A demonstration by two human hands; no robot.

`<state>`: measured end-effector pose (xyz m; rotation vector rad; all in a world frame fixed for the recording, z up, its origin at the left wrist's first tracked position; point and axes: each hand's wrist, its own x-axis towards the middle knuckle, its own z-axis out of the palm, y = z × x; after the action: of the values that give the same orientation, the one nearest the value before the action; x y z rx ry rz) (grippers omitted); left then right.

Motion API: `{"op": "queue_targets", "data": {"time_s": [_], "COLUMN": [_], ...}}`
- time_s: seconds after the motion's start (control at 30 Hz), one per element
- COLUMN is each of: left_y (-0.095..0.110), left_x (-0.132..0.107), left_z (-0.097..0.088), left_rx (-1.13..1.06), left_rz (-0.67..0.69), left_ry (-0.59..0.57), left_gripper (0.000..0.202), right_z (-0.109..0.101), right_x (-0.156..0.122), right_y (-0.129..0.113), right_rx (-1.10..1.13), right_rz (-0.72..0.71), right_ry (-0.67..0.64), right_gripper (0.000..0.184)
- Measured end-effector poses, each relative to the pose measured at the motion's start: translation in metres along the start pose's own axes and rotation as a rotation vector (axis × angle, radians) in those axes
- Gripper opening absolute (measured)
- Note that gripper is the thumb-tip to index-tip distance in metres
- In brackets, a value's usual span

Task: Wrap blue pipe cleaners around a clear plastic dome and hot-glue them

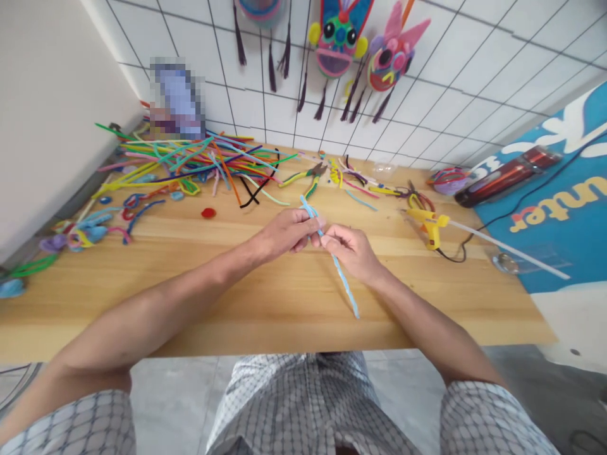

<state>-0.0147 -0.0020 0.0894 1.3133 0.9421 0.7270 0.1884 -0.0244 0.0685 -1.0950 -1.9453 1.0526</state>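
A light blue pipe cleaner (346, 285) runs through both hands above the middle of the wooden table. My left hand (293, 232) is closed on its upper part, where a short bent end sticks up past the fingers. Close beside it, my right hand (349, 249) pinches the same pipe cleaner. Its long straight tail slants down toward the table's front edge. The fingers hide how the blue strand is bent between them. Just beyond the hands lie pliers (310, 179) with green and yellow handles.
A heap of colourful pipe cleaners (190, 161) spreads over the back left. A red cap (207, 213) lies nearer. On the right are a yellow glue gun (429, 225) with a white glue stick, scissors (420, 199) and a dark red flask (509, 175). Decorated masks (339, 41) hang on the tiled wall.
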Motion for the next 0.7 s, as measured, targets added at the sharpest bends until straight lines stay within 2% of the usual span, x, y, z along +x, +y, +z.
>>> {"op": "queue_targets", "data": {"time_s": [0.17, 0.37, 0.43, 0.6, 0.7], "left_y": [0.009, 0.015, 0.015, 0.013, 0.013], "left_x": [0.0, 0.01, 0.016, 0.031, 0.038], "left_z": [-0.009, -0.005, 0.002, 0.017, 0.01], "left_rx": [0.037, -0.007, -0.047, -0.163, -0.155], "left_rz": [-0.025, 0.01, 0.027, 0.054, 0.029], "left_ry": [-0.101, -0.059, -0.044, 0.122, 0.082], "left_gripper": [0.032, 0.038, 0.037, 0.042, 0.042], "right_z": [-0.015, -0.037, -0.035, -0.019, -0.013], "right_x": [0.004, 0.011, 0.01, 0.012, 0.02], "right_y": [-0.011, -0.015, -0.014, -0.006, 0.002], "right_rx": [-0.124, -0.033, -0.031, -0.034, 0.032], "right_rz": [-0.046, 0.027, 0.034, 0.026, 0.068], "right_ry": [-0.033, -0.056, 0.008, 0.219, 0.251], "right_gripper": [0.026, 0.028, 0.029, 0.029, 0.031]}}
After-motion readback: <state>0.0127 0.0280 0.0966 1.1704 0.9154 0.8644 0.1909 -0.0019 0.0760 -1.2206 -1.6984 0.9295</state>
